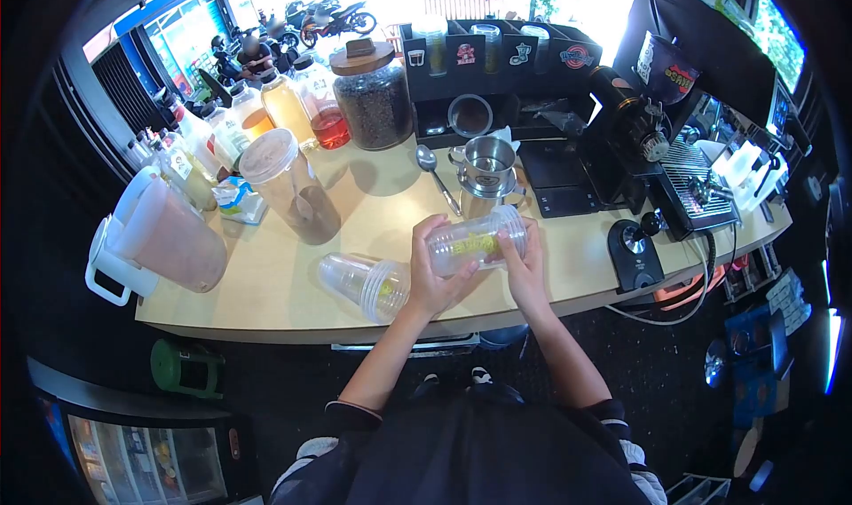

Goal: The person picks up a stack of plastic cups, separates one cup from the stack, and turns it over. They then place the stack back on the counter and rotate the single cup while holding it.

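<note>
Between my two hands, a stack of clear plastic cups (466, 246) with yellow print lies sideways above the counter's front part. My left hand (429, 270) is wrapped round its base end, on the left. At the rimmed end, my right hand (524, 270) has its fingers closed round the cups. A second stack of clear cups (366, 285) lies on its side on the counter, just left of my left hand. Beyond my hands stand a metal pitcher (488, 162) and a spoon (437, 175).
On the wooden counter (266, 296), a pitcher (173, 234), a tub of brown powder (297, 194), syrup bottles (286, 106) and a jar of dark beans (373, 101) stand left. At right are a tamper (635, 243), a grinder (626, 119) and an espresso machine (701, 181).
</note>
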Motion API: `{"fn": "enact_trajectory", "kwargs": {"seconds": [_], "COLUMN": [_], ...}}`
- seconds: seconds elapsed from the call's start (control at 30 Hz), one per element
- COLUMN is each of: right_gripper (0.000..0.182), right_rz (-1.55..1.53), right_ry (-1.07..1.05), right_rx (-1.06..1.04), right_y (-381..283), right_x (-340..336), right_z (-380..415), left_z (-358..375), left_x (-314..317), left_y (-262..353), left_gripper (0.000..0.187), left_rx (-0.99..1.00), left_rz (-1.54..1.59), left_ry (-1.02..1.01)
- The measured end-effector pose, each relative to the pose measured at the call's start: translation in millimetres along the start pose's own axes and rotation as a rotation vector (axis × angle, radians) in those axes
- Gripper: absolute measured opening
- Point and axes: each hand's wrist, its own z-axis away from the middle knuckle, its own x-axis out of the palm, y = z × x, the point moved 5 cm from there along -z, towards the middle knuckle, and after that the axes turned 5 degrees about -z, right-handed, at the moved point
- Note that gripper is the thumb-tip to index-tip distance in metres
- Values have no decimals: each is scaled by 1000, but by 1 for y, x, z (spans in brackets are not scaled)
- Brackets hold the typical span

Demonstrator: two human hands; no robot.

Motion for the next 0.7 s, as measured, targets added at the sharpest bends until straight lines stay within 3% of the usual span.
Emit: {"fn": "enact_trajectory", "kwargs": {"seconds": [0.1, 0.17, 0.23, 0.27, 0.33, 0.37, 0.47, 0.7], "right_gripper": [25, 24, 24, 24, 23, 23, 22, 22], "right_rz": [-71, -117, -249, -254, -278, -287, -303, -345], "right_ry": [13, 29, 55, 41, -3, -14, -70, -118], "right_rx": [70, 100, 123, 130, 148, 158, 138, 174], "right_y": [-3, -2, 2, 3, 5, 9, 16, 15], "right_x": [-4, -2, 0, 4, 12, 16, 31, 40], "right_z": [-1, 0, -1, -2, -2, -2, -9, -15], "left_z": [-5, 12, 38, 39, 35, 40, 57, 30], "left_x": [-13, -23, -61, -74, -104, -109, -114, -97], "left_y": [46, 80, 91, 100, 102, 92, 60, 9], "left_gripper": [75, 81, 85, 85, 81, 79, 76, 67], "left_rx": [131, 378, 490, 482, 25, -109, -219, -116], "left_rz": [-248, -592, -768, -781, -651, -635, -761, -693], "left_ry": [88, 17, 135, 142, 163, 99, 51, 81]}}
